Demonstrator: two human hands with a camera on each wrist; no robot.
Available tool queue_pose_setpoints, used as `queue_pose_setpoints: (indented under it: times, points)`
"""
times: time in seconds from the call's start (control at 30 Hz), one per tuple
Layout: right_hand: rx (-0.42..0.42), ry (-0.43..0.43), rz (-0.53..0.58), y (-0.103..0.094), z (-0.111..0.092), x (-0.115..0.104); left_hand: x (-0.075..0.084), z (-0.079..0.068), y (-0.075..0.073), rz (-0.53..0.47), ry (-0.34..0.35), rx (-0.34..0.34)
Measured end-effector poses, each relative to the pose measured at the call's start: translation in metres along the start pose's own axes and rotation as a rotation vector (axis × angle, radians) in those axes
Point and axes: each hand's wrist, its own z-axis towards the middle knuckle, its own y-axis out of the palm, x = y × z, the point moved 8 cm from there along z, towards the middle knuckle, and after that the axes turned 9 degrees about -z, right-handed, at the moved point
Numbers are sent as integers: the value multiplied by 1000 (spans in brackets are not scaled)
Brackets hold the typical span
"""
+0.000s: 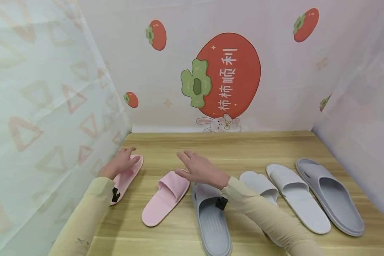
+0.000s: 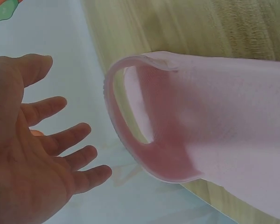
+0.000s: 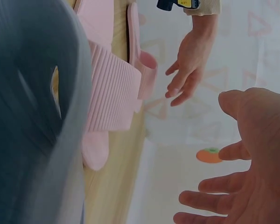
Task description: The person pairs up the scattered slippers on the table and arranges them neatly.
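My left hand (image 1: 121,163) hovers over the left pink slipper (image 1: 125,179), fingers spread and loosely bent. In the left wrist view that hand (image 2: 32,144) shows its palm, apart from the slipper's strap (image 2: 119,112). My right hand (image 1: 201,169) is held above the toe ends of a second pink slipper (image 1: 161,204) and a grey slipper (image 1: 215,227). The right wrist view shows the right hand (image 3: 252,163) with fingers parted and nothing between them. The forearm and sleeve partly cover the grey slipper's strap and a whitish slipper (image 1: 257,181).
To the right lie another whitish slipper (image 1: 304,204) and a second grey slipper (image 1: 336,199). All the slippers are on a wood-grain board (image 1: 166,142). White sheets printed with triangles and persimmons (image 1: 236,74) stand at the back and sides.
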Motion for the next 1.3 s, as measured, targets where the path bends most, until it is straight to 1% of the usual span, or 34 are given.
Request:
queue_pose_setpoints:
  times: [0.23, 0.47, 0.63, 0.83, 0.93, 1.03, 1.13, 1.3]
  points:
    - [-37, -1, 31, 8, -1, -8, -6, -5, 4, 16, 15, -11]
    - [-67, 2, 98, 18, 0, -23, -10, -8, 3, 26, 23, -14]
    - [-74, 9, 48, 25, 2, -32, -11, -7, 5, 31, 36, -28]
    - [-88, 21, 32, 33, 3, -39, -15, -7, 9, -24, 52, -69]
    - [-80, 17, 14, 36, 3, -39, -17, -6, 13, -49, 47, -94]
    - [-77, 9, -11, 40, 4, -40, -20, -5, 16, -48, 23, -111]
    - [-92, 9, -16, 44, 6, -41, -23, -5, 19, -45, 4, -125]
    - [-112, 11, -31, 51, 9, -43, -27, -5, 23, -44, 8, -134]
